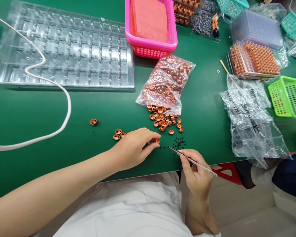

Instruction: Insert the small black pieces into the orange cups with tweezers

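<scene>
My left hand (135, 148) pinches a small copper-coloured cup-shaped part (157, 140) between thumb and fingers, just above the green table. In my right hand (196, 171) is a pair of metal tweezers (193, 161), their tips pointing left at a tiny black piece by the edge of a scatter of tiny black pieces (179, 143). Whether the tips grip a piece is too small to tell. Behind both hands lies a loose pile of copper-coloured cups (162, 120). Several more cups (117, 134) rest left of my left hand, one (93, 121) farther off.
A clear bag of copper cups (166, 82) lies behind the pile, before a pink basket (151, 46) holding orange cloth. Clear plastic trays (71, 49) and a white cable (67, 98) are left. Plastic bags (246, 115), a green basket (287, 97) and part of another person (289, 177) are right.
</scene>
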Demonstrator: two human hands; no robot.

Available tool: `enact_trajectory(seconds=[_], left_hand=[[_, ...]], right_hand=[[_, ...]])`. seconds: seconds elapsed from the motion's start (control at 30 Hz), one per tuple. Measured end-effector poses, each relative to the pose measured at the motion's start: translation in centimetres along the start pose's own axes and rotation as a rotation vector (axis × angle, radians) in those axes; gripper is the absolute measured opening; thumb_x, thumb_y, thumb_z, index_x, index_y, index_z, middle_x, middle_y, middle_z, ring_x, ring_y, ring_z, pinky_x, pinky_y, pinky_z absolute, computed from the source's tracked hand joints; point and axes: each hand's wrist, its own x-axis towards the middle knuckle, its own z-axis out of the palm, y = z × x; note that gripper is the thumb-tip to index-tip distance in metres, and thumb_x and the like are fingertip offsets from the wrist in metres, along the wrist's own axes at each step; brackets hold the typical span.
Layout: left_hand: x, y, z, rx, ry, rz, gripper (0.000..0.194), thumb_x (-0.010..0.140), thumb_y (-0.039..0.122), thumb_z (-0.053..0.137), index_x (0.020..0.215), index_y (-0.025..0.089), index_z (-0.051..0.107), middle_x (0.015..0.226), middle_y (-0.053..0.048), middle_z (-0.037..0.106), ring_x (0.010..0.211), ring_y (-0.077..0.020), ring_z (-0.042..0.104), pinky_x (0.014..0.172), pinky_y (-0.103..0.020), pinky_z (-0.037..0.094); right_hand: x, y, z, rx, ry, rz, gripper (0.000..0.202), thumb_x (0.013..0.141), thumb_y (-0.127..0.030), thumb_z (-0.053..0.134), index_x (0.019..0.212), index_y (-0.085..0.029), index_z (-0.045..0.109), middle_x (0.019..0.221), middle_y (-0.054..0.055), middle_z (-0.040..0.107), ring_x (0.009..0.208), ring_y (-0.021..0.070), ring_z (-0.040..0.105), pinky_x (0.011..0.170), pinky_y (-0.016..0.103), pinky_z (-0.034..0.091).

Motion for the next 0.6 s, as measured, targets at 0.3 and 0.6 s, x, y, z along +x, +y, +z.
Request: enact_trajectory(seconds=[0.3,0.6], left_hand=[[-0.09,-0.19,0.22,-0.005,0.033,0.034,0.01,0.101,0.019,0.061,0.107,0.016,0.069,0.087,-0.003,0.075,0.078,-0.0179,0.069,0.071,-0.028,0.053],[-0.21,-0.22,0.19,-0.028,0.021,0.048,0.014,0.1,0.01,0.06,0.109,0.016,0.069,0.092,-0.003,0.077,0.081,-0.0171,0.069,0.073,-0.027,0.052]], right_hand=[[0.38,-0.28,0.03,-0.026,-0.025,-0.056,0.027,0.093,-0.006,0.066,0.111,-0.025,0.071,0.1,0.006,0.077,0.093,0.0209,0.075,0.079,0.038,0.066],[0.26,-0.1,0.09,-0.043,-0.032,-0.096,0.03,0.091,-0.004,0.067,0.112,-0.025,0.071,0.101,0.006,0.078,0.093,0.0213,0.076,0.081,0.039,0.066]])
